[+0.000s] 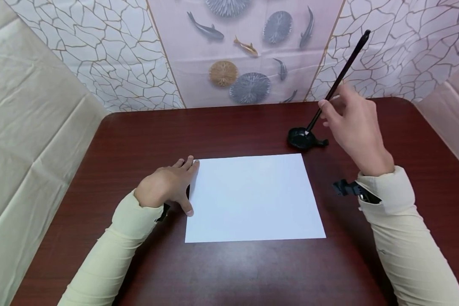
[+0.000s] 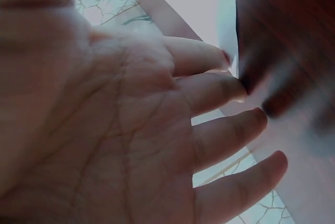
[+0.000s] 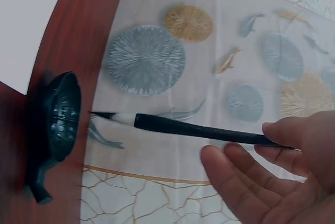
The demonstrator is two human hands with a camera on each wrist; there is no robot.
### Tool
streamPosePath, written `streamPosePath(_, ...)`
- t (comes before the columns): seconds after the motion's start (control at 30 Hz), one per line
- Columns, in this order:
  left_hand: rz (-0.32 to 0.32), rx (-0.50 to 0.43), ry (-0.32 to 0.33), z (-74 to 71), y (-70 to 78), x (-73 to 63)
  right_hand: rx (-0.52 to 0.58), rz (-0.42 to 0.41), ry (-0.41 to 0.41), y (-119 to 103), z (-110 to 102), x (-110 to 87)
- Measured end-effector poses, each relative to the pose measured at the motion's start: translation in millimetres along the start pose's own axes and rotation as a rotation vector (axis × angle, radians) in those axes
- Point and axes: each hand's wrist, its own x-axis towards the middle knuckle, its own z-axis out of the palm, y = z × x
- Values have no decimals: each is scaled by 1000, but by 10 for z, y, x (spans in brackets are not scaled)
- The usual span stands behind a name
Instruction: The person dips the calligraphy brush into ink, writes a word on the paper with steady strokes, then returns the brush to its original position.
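My right hand [image 1: 353,123] pinches a dark-handled ink brush [image 1: 340,74] between thumb and fingers. In the head view the brush slants down to a small black ink dish [image 1: 302,138] with a short stem. The right wrist view shows the brush's white hair with a black tip [image 3: 107,115], beside the dish [image 3: 60,119]. My left hand [image 1: 170,182] rests with spread fingers along the left edge of a blank white sheet of paper [image 1: 254,199]. Its palm [image 2: 120,124] fills much of the left wrist view, fingers straight.
The dark reddish-brown table [image 1: 248,272] has rounded far corners. Behind it hangs a cloth [image 1: 248,51] printed with fish and round leaf shapes. Pale fabric [image 1: 30,140] hangs at the left side. A black camera mount [image 1: 352,189] sits on the right wrist.
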Motion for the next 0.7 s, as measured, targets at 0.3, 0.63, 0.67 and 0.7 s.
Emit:
streamPosePath(0.3, 41, 6, 23, 22, 10, 23, 9, 25, -37, 138, 132, 55)
streamPosePath(0.63, 52, 1, 29, 34, 30, 43, -48, 35, -72, 193, 208, 68)
streamPosePath(0.67, 50, -4, 28, 31, 32, 44, -49, 34, -70, 185, 203, 71)
streamPosePath(0.7, 51, -7, 28, 28, 34, 44, -50, 34, -65, 174, 195, 73)
